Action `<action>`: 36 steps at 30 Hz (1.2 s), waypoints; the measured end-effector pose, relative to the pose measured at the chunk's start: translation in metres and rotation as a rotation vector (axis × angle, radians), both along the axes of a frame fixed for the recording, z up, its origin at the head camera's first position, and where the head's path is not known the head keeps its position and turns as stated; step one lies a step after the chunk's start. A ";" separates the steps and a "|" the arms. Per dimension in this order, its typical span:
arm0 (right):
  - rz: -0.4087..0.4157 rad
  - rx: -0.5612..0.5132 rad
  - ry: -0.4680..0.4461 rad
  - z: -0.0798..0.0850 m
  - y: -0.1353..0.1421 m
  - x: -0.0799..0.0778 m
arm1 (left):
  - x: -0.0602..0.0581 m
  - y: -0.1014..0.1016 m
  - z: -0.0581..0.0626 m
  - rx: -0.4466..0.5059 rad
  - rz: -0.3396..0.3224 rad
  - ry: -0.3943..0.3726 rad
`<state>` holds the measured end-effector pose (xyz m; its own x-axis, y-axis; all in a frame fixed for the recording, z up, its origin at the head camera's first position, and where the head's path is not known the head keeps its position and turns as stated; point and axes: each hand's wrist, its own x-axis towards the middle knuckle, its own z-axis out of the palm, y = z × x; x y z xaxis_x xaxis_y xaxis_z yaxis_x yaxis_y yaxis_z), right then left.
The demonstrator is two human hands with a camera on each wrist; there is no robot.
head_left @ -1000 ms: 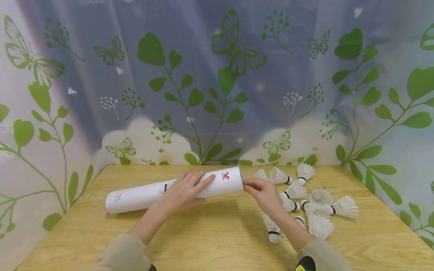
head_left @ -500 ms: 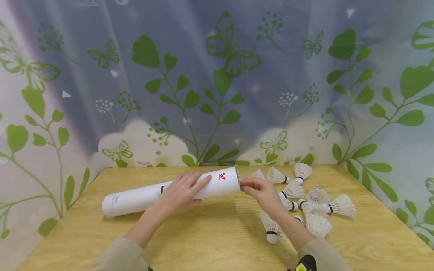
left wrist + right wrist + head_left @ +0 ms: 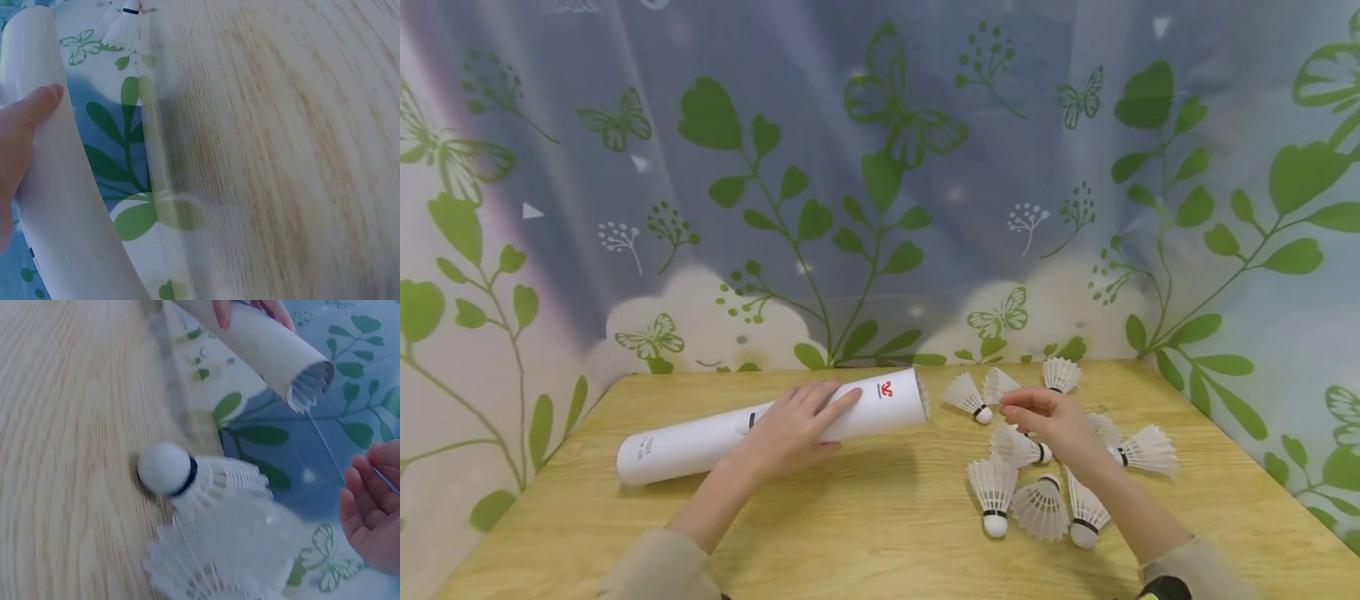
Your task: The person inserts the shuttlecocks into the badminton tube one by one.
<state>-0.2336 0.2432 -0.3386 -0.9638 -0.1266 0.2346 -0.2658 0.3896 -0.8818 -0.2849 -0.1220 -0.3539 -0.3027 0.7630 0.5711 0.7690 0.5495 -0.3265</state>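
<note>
A white shuttlecock tube (image 3: 722, 437) lies tilted, its right end raised off the table. Across its middle rests my left hand (image 3: 797, 429), thumb along the near side. White feather tips (image 3: 306, 394) of a shuttlecock stick out of the tube's open right mouth. My right hand (image 3: 1063, 425) hovers above the loose shuttlecocks, fingers loosely curled, with nothing visible in them. Closest to its fingertips is a shuttlecock (image 3: 970, 398) with its cork toward the hand. A thin pale line runs between tube mouth and right hand in the right wrist view; what it is, I cannot tell.
Several shuttlecocks lie scattered on the right of the wooden table (image 3: 850, 533), among them one near the front (image 3: 992, 496) and one farther right (image 3: 1150, 450). Behind the table hangs a curtain (image 3: 820, 183) with green leaves and butterflies.
My right hand has left the tube's mouth and moved right over the shuttlecocks. Feather tips show more at the mouth. My left hand stays on the tube; the view has shifted slightly.
</note>
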 end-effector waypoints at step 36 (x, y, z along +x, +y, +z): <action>0.178 0.462 -0.046 -0.038 0.126 0.037 | 0.002 -0.006 -0.001 -0.025 0.019 0.017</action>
<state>-0.1964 0.3696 -0.3771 -0.9259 -0.3706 0.0729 -0.3284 0.6946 -0.6401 -0.2833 -0.1276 -0.3552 -0.3075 0.7713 0.5573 0.7530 0.5553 -0.3530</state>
